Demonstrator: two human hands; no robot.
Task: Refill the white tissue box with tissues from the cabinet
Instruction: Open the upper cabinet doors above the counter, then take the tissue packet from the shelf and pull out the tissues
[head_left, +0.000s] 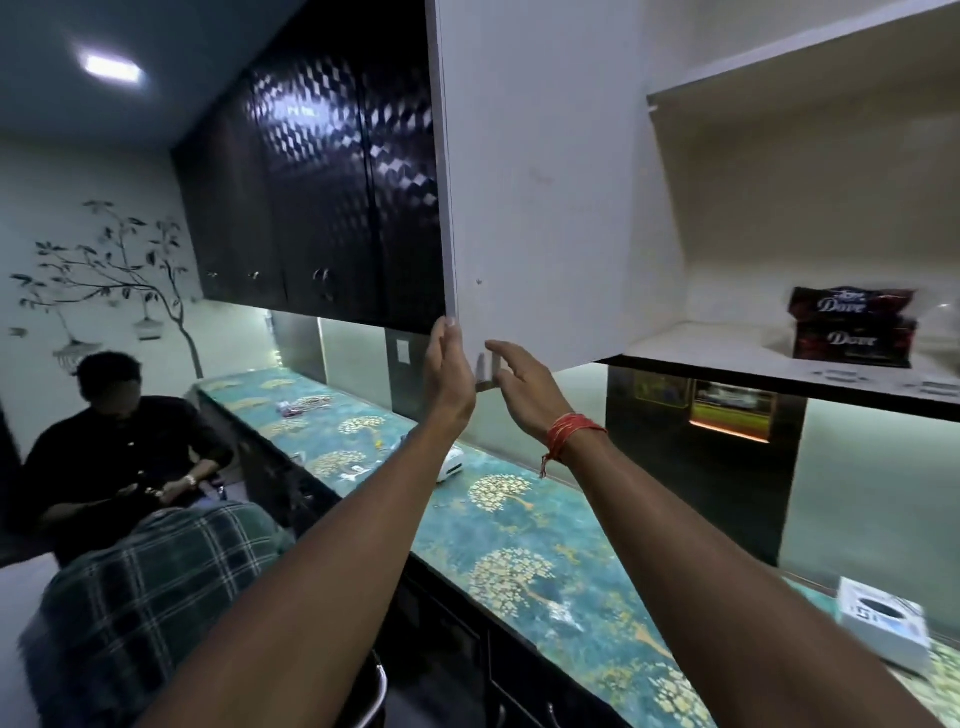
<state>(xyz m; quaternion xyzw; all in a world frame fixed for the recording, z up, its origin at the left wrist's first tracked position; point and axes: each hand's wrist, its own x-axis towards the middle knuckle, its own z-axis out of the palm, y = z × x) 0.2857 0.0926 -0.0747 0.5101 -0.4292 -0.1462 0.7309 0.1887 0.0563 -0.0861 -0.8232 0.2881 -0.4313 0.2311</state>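
The cabinet door (540, 171) stands swung open, its white inner face toward me. My left hand (448, 364) grips the door's lower left edge. My right hand (524, 387) hovers just under the door's bottom edge with fingers apart, holding nothing. Inside the open cabinet, two dark tissue packs (852, 330) lie stacked on the lower shelf (727, 358) at the right. The white tissue box (883, 626) sits on the patterned teal counter (519, 530) at the lower right, its dark oval opening facing up.
Dark glossy cabinet doors (322, 197) hang to the left. A small white device (449, 465) and small items lie further down the counter. A seated person in dark clothes (119, 452) is at the left, with a plaid-covered shape (156, 582) in front.
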